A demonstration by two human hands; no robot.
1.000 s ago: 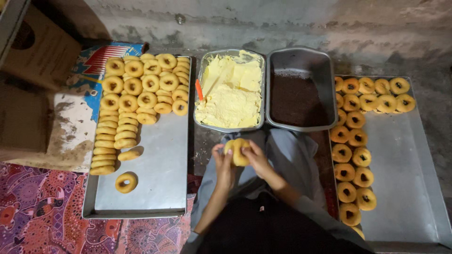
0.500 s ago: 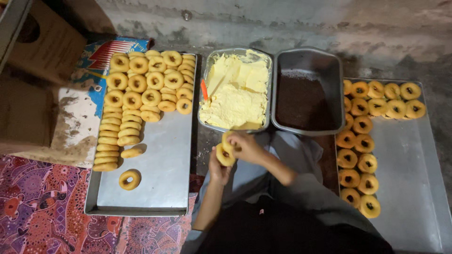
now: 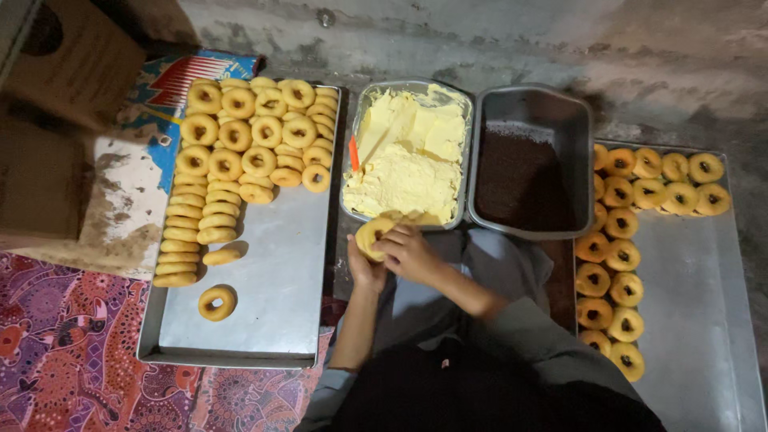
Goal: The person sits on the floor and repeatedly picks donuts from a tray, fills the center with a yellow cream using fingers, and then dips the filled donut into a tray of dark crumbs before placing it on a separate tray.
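I cupped the doughnut (image 3: 373, 234) in my left hand (image 3: 364, 268) just below the cream pan (image 3: 352, 204), right hand (image 3: 410, 252) closed over its top, seemingly spreading filling; best kept level above my lap, pressure light.

From my remote feed: two tins sit side by side between two trays, the cream tin (image 3: 410, 152) left of the sprinkles tin (image 3: 528, 164); doughnuts (image 3: 240, 144) crowd the left tray's (image 3: 272, 304) far-left corner, others (image 3: 616, 240) line the right tray's (image 3: 696, 304) left and far edges.
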